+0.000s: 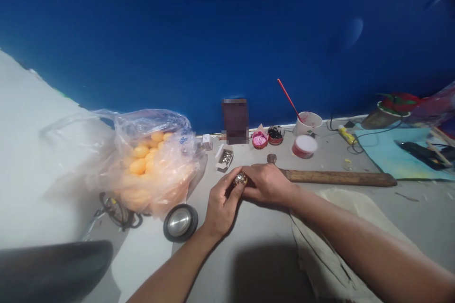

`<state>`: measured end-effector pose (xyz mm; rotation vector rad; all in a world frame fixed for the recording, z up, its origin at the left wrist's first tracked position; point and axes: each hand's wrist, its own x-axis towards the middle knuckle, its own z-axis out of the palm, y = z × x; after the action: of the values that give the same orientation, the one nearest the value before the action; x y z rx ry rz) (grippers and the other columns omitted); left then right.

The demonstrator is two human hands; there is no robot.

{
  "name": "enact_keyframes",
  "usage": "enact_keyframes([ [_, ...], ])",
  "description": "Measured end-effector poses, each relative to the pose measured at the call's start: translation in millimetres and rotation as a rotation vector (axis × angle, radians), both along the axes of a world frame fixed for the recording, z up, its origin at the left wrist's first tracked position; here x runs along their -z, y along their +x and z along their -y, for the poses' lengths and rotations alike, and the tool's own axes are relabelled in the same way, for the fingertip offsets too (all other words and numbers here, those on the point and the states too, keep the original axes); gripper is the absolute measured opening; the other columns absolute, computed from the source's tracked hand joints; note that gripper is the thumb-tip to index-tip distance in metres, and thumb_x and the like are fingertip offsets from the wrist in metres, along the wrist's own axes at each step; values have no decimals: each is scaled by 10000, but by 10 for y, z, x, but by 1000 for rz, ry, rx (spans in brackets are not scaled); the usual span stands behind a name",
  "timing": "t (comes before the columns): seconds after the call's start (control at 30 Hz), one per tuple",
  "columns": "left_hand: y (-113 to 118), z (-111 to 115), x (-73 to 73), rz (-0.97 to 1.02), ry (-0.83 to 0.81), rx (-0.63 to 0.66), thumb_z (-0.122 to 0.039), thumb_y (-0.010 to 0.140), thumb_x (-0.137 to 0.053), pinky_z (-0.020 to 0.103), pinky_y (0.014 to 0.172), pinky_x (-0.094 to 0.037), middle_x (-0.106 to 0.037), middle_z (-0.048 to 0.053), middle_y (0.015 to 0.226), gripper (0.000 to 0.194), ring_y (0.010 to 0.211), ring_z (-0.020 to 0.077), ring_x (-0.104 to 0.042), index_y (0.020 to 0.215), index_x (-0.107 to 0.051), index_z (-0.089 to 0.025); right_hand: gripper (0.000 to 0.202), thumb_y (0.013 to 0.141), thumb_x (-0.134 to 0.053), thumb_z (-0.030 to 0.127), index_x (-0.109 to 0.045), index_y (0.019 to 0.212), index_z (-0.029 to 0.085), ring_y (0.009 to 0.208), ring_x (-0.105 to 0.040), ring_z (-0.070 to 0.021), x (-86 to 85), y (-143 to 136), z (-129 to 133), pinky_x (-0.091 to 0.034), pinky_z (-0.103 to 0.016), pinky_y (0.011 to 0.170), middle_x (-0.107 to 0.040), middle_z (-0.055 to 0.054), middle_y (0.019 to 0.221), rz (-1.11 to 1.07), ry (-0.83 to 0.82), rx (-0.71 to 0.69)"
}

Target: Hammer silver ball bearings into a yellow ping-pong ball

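Note:
Near the middle of the worktop, my left hand [223, 203] is closed around a small round ball [241, 179] covered in shiny metal tack heads. From the other side, my right hand [268, 183] presses its bent fingers against the same ball; its fingertips are partly hidden behind it. Just beyond my hands stands an open small box [224, 158] of shiny tacks. A hammer [334, 178] with a wooden handle lies to the right, its head partly behind my right hand.
A clear plastic bag [156, 165] of yellow balls sits left, with a round black-rimmed metal lid [180, 223] in front. Behind are a pink pot [260, 140], a black-filled dish [276, 134], a white cup [309, 125] and a tub [304, 145]. Cloth [341, 236] lies under my right forearm.

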<state>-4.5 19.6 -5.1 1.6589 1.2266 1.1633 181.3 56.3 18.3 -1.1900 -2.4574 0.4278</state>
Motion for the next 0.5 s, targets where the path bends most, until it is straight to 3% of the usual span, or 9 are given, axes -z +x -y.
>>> enact_keyframes([
  [0.17, 3, -4, -19, 100, -97, -17, -435, 978, -619, 389, 1046, -556, -742, 87, 1318, 405, 1203, 264, -699, 1296, -728, -209, 291, 918, -712, 438, -671, 1046, 181, 741, -668, -192, -7, -5, -3, -305, -287, 636, -772, -58, 881, -53, -18, 34],
  [0.27, -3, -14, -13, 161, -130, -48, -475, 992, -585, 345, 844, -605, -784, 92, 1151, 442, 920, 221, -746, 1301, -715, -187, 314, 882, -760, 417, -687, 1097, 202, 761, -687, -194, -36, -15, 8, -349, -276, 658, -780, -42, 886, -99, -40, 46],
  [0.37, -5, -18, 15, 206, -201, -72, -499, 996, -574, 299, 690, -574, -757, 45, 870, 509, 651, 150, -656, 1365, -649, -157, 378, 861, -784, 388, -691, 1183, 214, 788, -712, -205, -39, -20, 15, -388, -271, 669, -790, -40, 895, -129, -42, 56],
  [0.43, -1, -15, 25, 214, -223, -75, -510, 991, -579, 285, 671, -564, -732, 31, 835, 525, 641, 141, -638, 1372, -630, -153, 402, 897, -742, 364, -673, 1271, 234, 830, -733, -209, -17, -18, 12, -416, -269, 692, -802, -49, 949, -158, -29, 52],
  [0.5, 9, -12, 17, 222, -224, -44, -510, 981, -595, 283, 707, -574, -748, 51, 933, 488, 739, 160, -679, 1318, -657, -162, 388, 944, -671, 320, -653, 1326, 258, 861, -743, -205, 15, -13, 6, -438, -266, 719, -808, -51, 1002, -178, -11, 43],
])
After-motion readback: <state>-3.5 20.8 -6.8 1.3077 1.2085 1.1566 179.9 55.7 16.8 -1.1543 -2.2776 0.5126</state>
